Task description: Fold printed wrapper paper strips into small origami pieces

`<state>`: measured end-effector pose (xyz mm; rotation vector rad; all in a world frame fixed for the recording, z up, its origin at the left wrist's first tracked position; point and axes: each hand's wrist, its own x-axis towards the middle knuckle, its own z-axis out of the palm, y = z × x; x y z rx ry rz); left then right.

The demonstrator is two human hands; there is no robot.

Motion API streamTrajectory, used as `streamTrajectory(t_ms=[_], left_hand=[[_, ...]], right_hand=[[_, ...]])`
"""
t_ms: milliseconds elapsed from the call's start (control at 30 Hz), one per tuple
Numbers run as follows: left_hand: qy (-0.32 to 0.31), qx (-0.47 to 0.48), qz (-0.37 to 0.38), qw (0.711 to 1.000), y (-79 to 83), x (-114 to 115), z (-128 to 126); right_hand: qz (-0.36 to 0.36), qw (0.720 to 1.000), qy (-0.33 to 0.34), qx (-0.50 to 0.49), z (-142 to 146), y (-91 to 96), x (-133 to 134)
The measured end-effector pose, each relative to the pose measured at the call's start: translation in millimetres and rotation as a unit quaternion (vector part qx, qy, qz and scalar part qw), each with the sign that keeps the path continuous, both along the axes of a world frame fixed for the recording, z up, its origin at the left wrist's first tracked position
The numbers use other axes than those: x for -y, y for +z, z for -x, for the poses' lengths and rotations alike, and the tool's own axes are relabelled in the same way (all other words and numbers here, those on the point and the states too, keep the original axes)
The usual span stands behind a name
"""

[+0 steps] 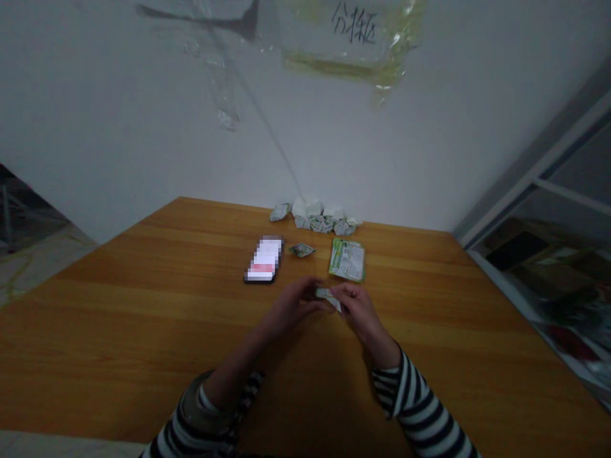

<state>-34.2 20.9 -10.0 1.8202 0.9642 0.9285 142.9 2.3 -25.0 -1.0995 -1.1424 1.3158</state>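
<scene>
Both of my hands meet over the middle of the wooden table [143, 331]. My left hand [291, 305] and my right hand [358, 308] are closed, pinching a small folded piece of printed paper [327, 294] between their fingertips. Just beyond them lies a stack of green and white printed paper sheets [347, 259]. One small folded paper piece [301, 250] sits alone left of the stack. Several folded paper pieces [317, 218] are heaped at the table's far edge by the wall.
A phone [264, 261] with a lit screen lies left of the folded piece. A clear plastic bag [344, 44] with handwriting hangs on the white wall above. A metal shelf frame [548, 191] stands to the right of the table.
</scene>
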Motion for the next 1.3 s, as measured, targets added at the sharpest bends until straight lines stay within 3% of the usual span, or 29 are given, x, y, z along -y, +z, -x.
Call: streamTrajectory(t_ms=[100, 267, 400, 533, 633, 767, 967, 1100, 1300], left_hand=[[0.020, -0.010, -0.021, 1.000, 1.7, -1, 2], [0.104, -0.003, 0.005, 0.995, 4.6, 1, 1], [0.133, 0.049, 0.023, 0.990, 3.4, 3, -3], [0.107, 0.052, 0.002, 0.993, 1.8, 3, -4], [0.084, 0.005, -0.082, 0.993, 0.8, 1, -3], [0.088, -0.109, -0.187, 0.972, -1.3, -1, 1], [-0.013, -0.190, -0.181, 0.965, -1.5, 2, 4], [-0.001, -0.214, -0.193, 0.958, 1.3, 6, 3], [0.003, -0.236, -0.208, 0.949, 4.5, 8, 0]], right_hand=[[0.005, 0.999, 0.041, -0.015, -2, 6.3, 2], [0.018, 0.991, 0.118, -0.052, 2, 11.0, 4], [0.052, 0.991, 0.108, -0.061, 4, 5.7, 4], [0.069, 0.994, 0.074, -0.040, 4, -0.3, 4], [0.038, 0.997, 0.051, -0.030, 5, -3.5, 3], [-0.019, 1.000, 0.021, 0.008, 7, -4.6, 1], [-0.122, 0.982, -0.021, 0.142, 5, 7.3, 4], [-0.171, 0.957, -0.048, 0.228, -1, 16.1, 6], [-0.205, 0.934, -0.028, 0.291, -4, 17.3, 8]])
